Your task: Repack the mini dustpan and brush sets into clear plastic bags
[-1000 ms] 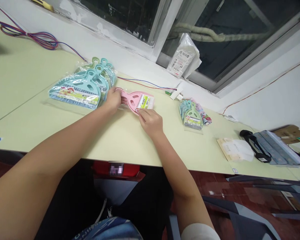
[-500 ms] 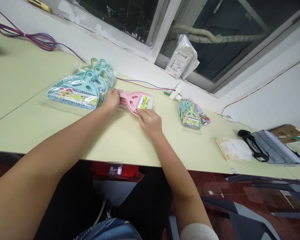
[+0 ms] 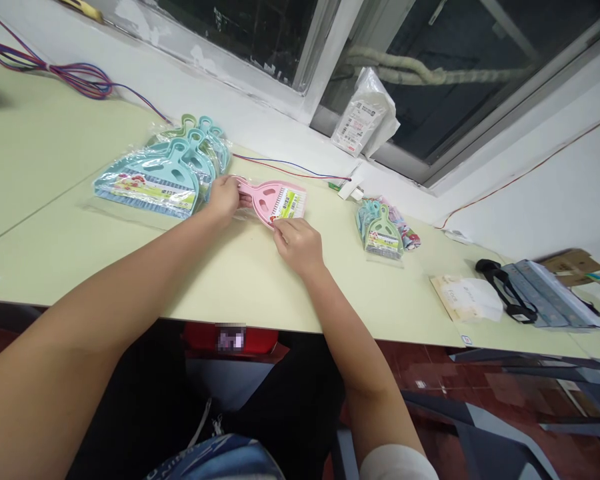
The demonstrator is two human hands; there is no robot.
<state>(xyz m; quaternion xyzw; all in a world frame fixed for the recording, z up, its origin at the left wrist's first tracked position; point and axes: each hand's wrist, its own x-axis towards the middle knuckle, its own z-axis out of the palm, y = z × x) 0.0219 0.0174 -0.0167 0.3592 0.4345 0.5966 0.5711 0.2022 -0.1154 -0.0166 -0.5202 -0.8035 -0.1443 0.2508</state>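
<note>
On table (image 3: 260,280), pink dustpan (image 3: 276,201) lying flat; left hand (image 3: 223,197) pinching handle end, right hand (image 3: 296,243) pinching labelled edge; blue dustpans (image 3: 155,175) just left.

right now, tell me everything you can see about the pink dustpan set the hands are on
The pink dustpan set is a small plastic pan with oval cut-outs near its handle and a green and white label across its wide end. It looks sealed in a clear bag. It lies flat on the pale table, handle toward the stack of blue dustpan sets. The left hand grips the handle end; the right hand pinches the near corner of the wide end.
</note>
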